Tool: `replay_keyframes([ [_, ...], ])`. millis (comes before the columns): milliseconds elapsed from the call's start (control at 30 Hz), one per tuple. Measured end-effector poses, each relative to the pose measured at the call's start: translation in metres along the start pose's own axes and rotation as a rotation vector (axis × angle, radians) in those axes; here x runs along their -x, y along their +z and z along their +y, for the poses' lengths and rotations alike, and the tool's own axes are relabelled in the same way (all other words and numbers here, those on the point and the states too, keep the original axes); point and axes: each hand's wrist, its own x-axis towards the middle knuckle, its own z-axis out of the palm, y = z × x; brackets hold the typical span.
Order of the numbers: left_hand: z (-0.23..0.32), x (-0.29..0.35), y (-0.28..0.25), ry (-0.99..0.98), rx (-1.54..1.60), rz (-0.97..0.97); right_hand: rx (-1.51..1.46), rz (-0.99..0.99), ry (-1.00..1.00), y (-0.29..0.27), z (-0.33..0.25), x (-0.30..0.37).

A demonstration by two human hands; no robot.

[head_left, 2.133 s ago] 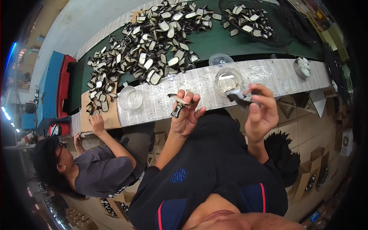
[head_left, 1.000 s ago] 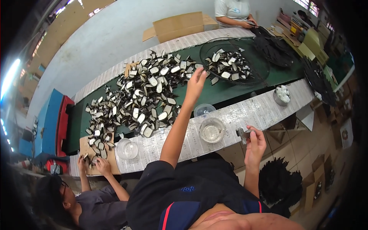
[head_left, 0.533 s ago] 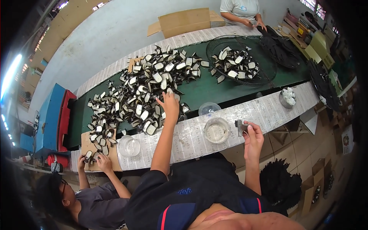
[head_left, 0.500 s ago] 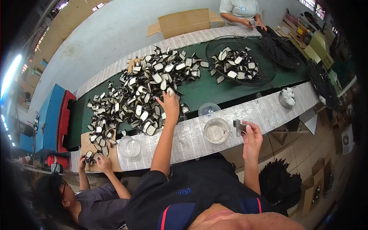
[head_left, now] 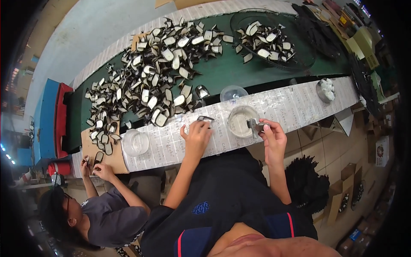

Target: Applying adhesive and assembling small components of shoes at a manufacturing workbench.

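My left hand (head_left: 198, 139) is over the near ledge, fingers closed on a dark curved piece (head_left: 206, 118) that shows above the fingertips. It looks like the pale-faced, dark curved pieces (head_left: 169, 55) heaped on the green surface. Fingers and thumb of my right hand (head_left: 274, 140) pinch a grey, flat-ended piece (head_left: 255, 126) whose kind I cannot make out. That piece overlaps the right rim of a clear round dish (head_left: 240, 132) on the ledge. A clear plastic bowl (head_left: 233, 92) stands just beyond the dish.
A round mesh basket (head_left: 295, 64) holds more curved pieces at the far right. A metal tin (head_left: 326, 91) with white wads stands on the ledge. To the left are another clear tub (head_left: 136, 142), a cardboard sheet (head_left: 116, 155) and a co-worker's hands (head_left: 100, 170) handling pieces.
My left hand has drawn back from the heap to the ledge with a dark curved piece. My right hand has shifted slightly left, bringing the grey piece over the dish's rim. The view has tilted down.
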Motion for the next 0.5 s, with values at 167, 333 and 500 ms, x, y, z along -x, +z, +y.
replay_keyframes([
  [167,-0.011,0.02,0.0,-0.119,0.316,-0.138,0.007,-0.037,0.058,0.009,-0.002,0.0],
  [333,-0.019,-0.015,0.003,-0.04,0.155,-0.173,0.142,-0.164,-0.028,0.017,0.006,-0.001],
  [500,-0.018,-0.01,0.007,0.009,0.21,-0.081,0.199,-0.208,-0.051,0.031,0.003,0.004],
])
